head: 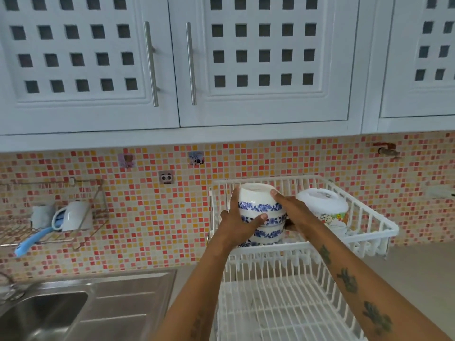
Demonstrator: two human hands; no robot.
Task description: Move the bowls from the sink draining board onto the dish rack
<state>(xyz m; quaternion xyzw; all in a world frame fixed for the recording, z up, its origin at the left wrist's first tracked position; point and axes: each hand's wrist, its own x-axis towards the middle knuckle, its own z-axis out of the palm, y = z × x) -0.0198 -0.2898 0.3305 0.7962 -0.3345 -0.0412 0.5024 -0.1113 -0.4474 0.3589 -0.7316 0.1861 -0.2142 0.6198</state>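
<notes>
A stack of white bowls with blue flower bands point(261, 207) sits upside down on the upper tier of the white dish rack point(369, 217). My left hand point(237, 223) wraps the stack's left side, thumb across the front. My right hand point(294, 211) presses the stack's right side, fingers on the top bowl. A white bowl with a cartoon print point(325, 206) lies upside down to the right on the same tier. The steel draining board point(128, 303) beside the sink point(41, 313) holds no bowls in view.
The rack's lower tier point(283, 308) is bare white wire. A wall wire shelf point(49, 232) at left holds a white mug and a blue brush. White cabinets hang overhead. Beige counter extends right of the rack.
</notes>
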